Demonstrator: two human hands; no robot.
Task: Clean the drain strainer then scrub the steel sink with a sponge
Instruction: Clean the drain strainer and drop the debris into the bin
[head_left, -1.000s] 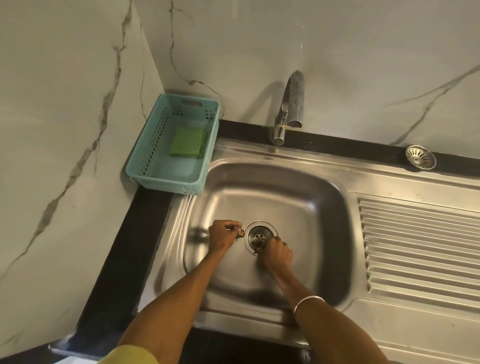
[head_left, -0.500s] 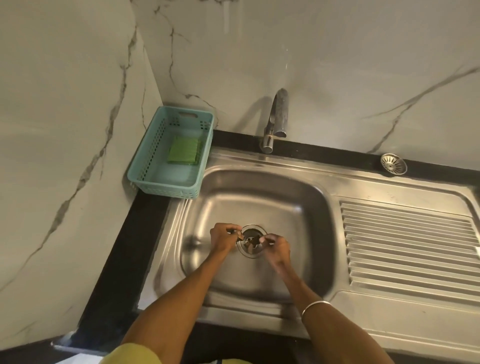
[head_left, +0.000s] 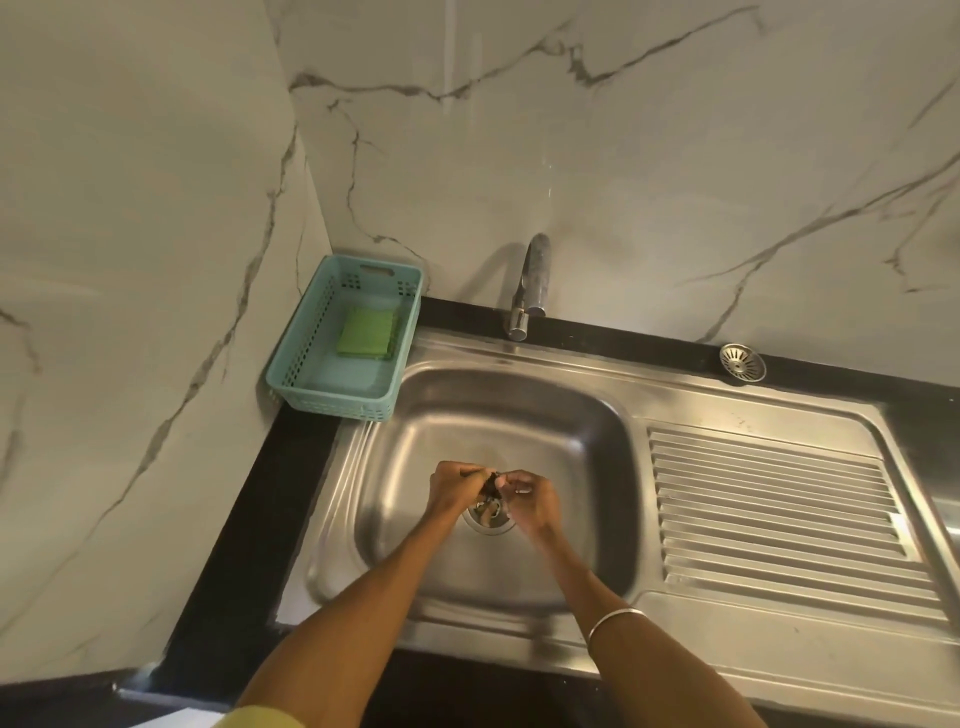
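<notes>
From the head camera, two hands meet above the open drain (head_left: 491, 517) of one steel sink (head_left: 519, 415). The left hand (head_left: 457, 486) curls its fingers around a small dark clump (head_left: 489, 483), too blurred to identify. The right hand (head_left: 527, 493) has its fingertips bent toward the same clump; whether it pinches it cannot be told. One drain strainer (head_left: 742, 362) lies on the black counter (head_left: 649, 340) behind the drainboard (head_left: 769, 509). One green sponge (head_left: 366, 332) lies in one teal basket (head_left: 291, 364), left of one tap (head_left: 530, 283). One bangle (head_left: 615, 619) circles the right wrist.
</notes>
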